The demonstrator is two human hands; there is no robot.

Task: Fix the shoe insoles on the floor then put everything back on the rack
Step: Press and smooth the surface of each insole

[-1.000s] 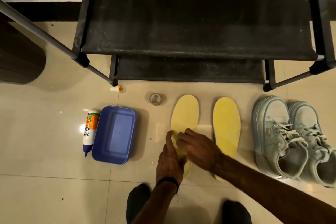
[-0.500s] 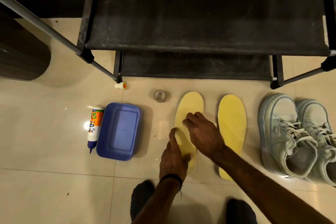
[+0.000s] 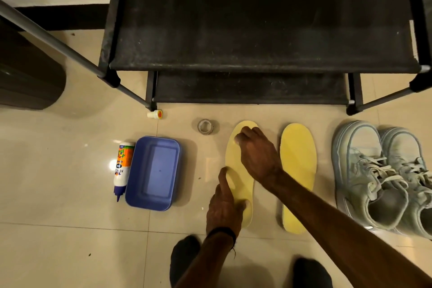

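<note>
While both forearms cross the lower part of the view, they cover parts of the two flat yellow foam insoles: the left insole (image 3: pixel 236 163) lies on the glossy beige tiled floor (image 3: pixel 58 194) with its middle hidden under the right hand (image 3: pixel 256 154), and the right insole (image 3: pixel 298 159) has its heel end partly hidden behind the right forearm. The right hand lies on the toe half of the left insole, fingers bent down with the tips pressing the foam. The left hand (image 3: pixel 223 206) rests at the heel end, fingers extended flat along the insole's left edge, thumb on the foam.

Right of the insoles, the pair of pale grey laced sneakers (image 3: pixel 378 175) stands side by side; the far shoe is cut off by the frame edge. The black fabric-shelved metal rack (image 3: pixel 257 30) runs out of view at the top.

A rectangular blue plastic tray (image 3: pixel 153 172) with rounded corners holds nothing visible. Touching its left side lies a white glue bottle with an orange label (image 3: pixel 122 168). A small white and orange cap (image 3: pixel 154 114) lies by the rack leg; a clear tape roll (image 3: pixel 205 126) sits near the left insole's toe.
</note>
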